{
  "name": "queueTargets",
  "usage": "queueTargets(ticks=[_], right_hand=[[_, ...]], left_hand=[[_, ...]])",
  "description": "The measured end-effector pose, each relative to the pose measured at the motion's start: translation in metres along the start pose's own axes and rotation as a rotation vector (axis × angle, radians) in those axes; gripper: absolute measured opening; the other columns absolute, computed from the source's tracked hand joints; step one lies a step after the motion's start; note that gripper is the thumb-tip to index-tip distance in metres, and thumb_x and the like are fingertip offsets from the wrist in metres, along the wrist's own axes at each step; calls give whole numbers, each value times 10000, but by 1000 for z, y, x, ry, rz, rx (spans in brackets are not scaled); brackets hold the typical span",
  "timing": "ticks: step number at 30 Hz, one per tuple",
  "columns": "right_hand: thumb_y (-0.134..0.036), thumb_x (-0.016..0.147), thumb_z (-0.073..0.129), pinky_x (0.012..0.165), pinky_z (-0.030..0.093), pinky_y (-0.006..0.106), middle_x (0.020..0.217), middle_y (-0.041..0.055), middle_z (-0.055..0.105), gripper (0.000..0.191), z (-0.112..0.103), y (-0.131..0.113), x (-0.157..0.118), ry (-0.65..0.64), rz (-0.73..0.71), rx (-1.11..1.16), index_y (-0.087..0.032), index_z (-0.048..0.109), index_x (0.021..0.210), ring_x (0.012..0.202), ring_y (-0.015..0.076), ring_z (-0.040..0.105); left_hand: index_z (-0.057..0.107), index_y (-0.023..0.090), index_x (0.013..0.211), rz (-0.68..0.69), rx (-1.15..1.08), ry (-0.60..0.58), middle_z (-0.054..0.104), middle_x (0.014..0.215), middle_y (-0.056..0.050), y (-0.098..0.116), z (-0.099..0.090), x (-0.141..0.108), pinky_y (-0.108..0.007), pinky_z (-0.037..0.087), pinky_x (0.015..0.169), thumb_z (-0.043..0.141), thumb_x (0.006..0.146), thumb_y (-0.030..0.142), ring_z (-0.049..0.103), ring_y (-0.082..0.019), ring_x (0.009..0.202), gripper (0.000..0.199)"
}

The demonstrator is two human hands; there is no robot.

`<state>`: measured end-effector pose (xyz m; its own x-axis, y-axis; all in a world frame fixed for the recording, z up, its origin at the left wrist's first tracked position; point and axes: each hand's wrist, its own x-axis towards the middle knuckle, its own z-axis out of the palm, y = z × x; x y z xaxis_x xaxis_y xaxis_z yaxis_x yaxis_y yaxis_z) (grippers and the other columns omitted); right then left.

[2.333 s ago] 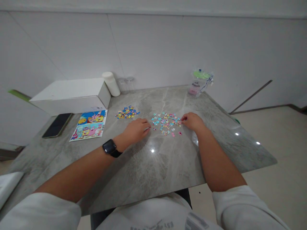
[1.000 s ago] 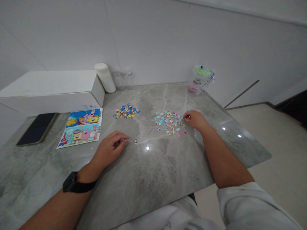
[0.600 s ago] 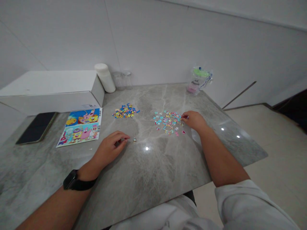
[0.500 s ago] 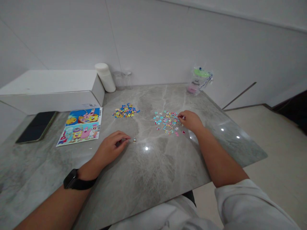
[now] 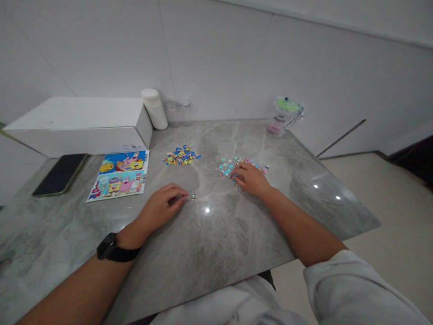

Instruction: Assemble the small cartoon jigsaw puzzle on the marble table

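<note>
My left hand (image 5: 163, 205) rests on the table, its thumb and index finger brought together in a pinch. What lies between those fingertips, if anything, is too small to make out. Just right of them a small puzzle piece (image 5: 193, 196) lies on the stone surface. My right hand (image 5: 251, 179) is over the pastel pile of puzzle pieces (image 5: 227, 167), covering part of it. Its fingers curl down among the pieces at the pile's left side, and whatever they grip is hidden. A second pile of blue and yellow puzzle pieces (image 5: 181, 155) lies farther back.
A cartoon picture sheet (image 5: 118, 176) lies left, beside a dark phone (image 5: 61, 175). Behind them are a white box (image 5: 81, 140), a white bottle (image 5: 154, 109) and two clear glasses (image 5: 178, 113). A plastic bag (image 5: 284, 117) with green and pink contents stands at the back right.
My right hand has moved left, from the pastel pile's right edge to over its middle and left. My left hand stays by the single piece, its fingertips slightly closer. The view has shifted a little.
</note>
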<state>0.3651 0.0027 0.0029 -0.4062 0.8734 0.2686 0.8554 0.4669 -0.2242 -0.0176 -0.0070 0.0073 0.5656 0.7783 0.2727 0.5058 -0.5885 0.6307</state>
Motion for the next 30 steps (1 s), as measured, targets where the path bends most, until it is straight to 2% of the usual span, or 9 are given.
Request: queueTargets(ticks=[4,7,11,17,22,30], right_hand=[[-281,1022,623,1033,475,403,1243,131,717,279,5,4,1,17,43,-72,-221,786,1240,1139,271,637],[-317,1030,616,1051,462,429,1256,127,709,268,8,4,3,-9,74,-118,-232,804,1201,1146,284,628],[-288,1021,612,1045,468,421,1237,132,708,263,7,5,2,33,133,-117,-212,802,1185,1132,279,631],[-347,1042,606,1076,449,430,1329,125,678,311,11,-2,3,-13,11,-88,-266,775,1291,1216,282,607],[-336,1045,591,1097,430,437,1342,143,674,373,11,-2,4,1,81,-111,-228,720,1377,1226,294,597],[-269,1021,594,1001,433,412,1297,125,704,279,3,11,6,22,224,-171,-245,791,1217,1168,291,611]], left_hand=[[784,233,1047,-3,-7,-1,737,1030,-54,2,1,1,-303,532,804,605,1011,354,682,-183,893,218],[782,231,1041,1,-9,-1,735,1023,-54,3,0,1,-303,529,799,600,1018,367,677,-182,881,229],[782,236,1049,2,-11,-2,734,1029,-54,2,0,1,-306,527,803,598,1023,367,680,-184,887,227],[776,238,1058,3,-22,1,728,1036,-50,0,2,0,-298,517,804,599,1027,352,675,-180,894,212],[771,232,1069,1,-23,-4,727,1045,-58,-1,2,0,-302,513,796,584,1034,350,670,-183,907,224],[772,230,1066,-16,-34,-4,735,1054,-62,2,0,0,-313,531,811,593,1024,355,680,-189,903,222]])
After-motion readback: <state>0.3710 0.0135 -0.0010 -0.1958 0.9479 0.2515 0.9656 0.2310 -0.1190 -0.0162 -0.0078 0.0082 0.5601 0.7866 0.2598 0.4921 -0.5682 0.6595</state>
